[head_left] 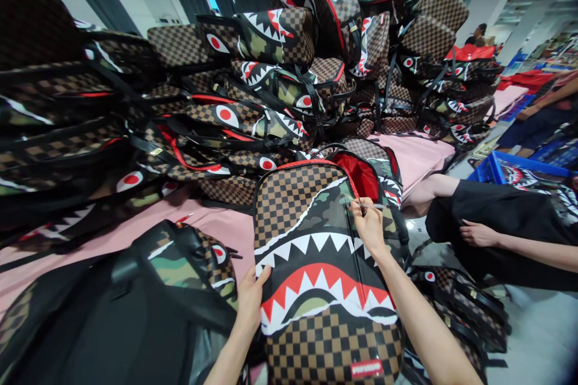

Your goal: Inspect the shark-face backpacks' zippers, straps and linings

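In front of me a checkered brown and black backpack (334, 343) stands upright, its front printed with a shark mouth and a camouflage patch. My left hand (251, 296) grips its left edge, the thumb lying on the front. My right hand (369, 225) is closed near the upper right of the front panel, beside a vertical zipper. Between its fingers is a thin, silvery tool (376, 205), too small to identify exactly. Behind the top right corner, another backpack gapes and shows its red lining (361, 175).
Piled backpacks (271, 117) line the pink-covered table (221, 222). A black-backed backpack (117, 307) lies at my left. More bags (465, 313) sit low on the right, near a seated person in black (487, 234) and a blue crate (490, 169).
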The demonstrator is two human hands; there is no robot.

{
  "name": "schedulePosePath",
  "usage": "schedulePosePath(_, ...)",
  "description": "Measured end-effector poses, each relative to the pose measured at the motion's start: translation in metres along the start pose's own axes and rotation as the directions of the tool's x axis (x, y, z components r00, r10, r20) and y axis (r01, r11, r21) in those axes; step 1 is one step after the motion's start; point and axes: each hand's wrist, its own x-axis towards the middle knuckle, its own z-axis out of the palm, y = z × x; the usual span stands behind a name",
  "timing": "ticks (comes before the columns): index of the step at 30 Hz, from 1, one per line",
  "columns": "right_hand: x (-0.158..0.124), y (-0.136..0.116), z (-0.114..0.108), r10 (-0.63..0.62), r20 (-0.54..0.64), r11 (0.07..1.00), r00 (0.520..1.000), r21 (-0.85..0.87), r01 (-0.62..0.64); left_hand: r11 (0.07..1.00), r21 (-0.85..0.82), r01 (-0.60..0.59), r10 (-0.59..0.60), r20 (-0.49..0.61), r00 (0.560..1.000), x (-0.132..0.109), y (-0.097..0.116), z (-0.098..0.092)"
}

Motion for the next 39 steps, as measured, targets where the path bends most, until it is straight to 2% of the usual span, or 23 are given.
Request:
schedulePosePath(15, 0.0009, 0.0048, 0.004, -0.051, 0.003, 0.998, 0.999, -0.041, 0.051, 1.0, -0.008, -0.019, 0.019, 0.017, 1.0, -0.0001, -0.0022, -0.0016)
schedulePosePath(24, 0.0019, 0.003, 0.0036, -0.033, -0.004, 0.999, 0.999, -0.022, 0.033, 0.999, -0.036, 0.017, -0.017, 0.0, 1.0, -0.0026, 0.0013, 0.0012)
schedulePosePath(39, 0.0038, 0.0001, 0.0045, -0.013, 0.004, 0.999, 1.0, -0.033, 0.013, 1.0, -0.012, -0.009, 0.009, -0.002, 1.0, -0.0034, 0.0014, 0.0007)
